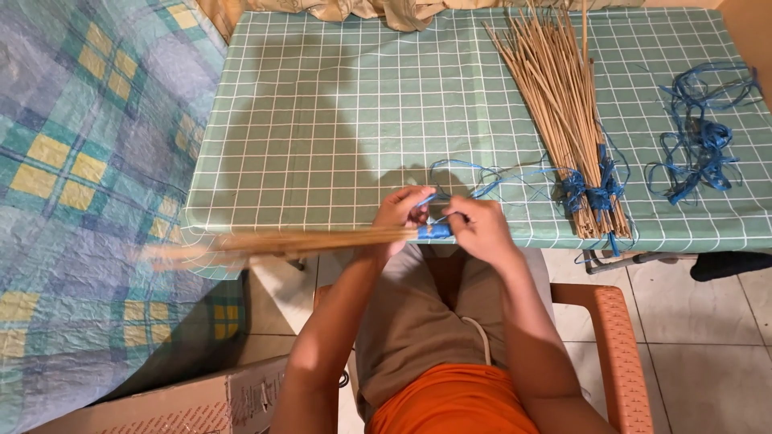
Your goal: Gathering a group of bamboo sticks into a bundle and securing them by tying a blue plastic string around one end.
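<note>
Head view, looking down over a seated person's lap and the near edge of a table.

Left hand [400,210]: closing around a thin bundle of tan sticks [281,241] near its bound end, fingers curled tight on it. The bundle is lying roughly level in front of the table edge, its free end stretching out to the left and blurring there.

Right hand [480,229]: fingers pinching a blue plastic string [450,215] just beside the left hand, at the end of the bundle. A blue wrap [434,232] is sitting around the stick ends between the two hands. The string is trailing up from the hands onto the table in loose loops.

Table with green checked cloth [338,120]: spanning the upper part of the view, the hands hovering just at its near edge.

Larger stick bundle [563,104]: lying on the table to the right of the hands, fanning out toward the far edge, tied near its lower end with blue string bindings [591,193].

Loose blue string pile [701,137]: resting on the cloth near the table's right edge, well apart from the hands.

Orange plastic chair [615,337]: its arm showing beside the person's right forearm.

Plaid blue and yellow bedcover [72,161]: filling the left side.

Cardboard box [193,406]: sitting on the floor at lower left.
</note>
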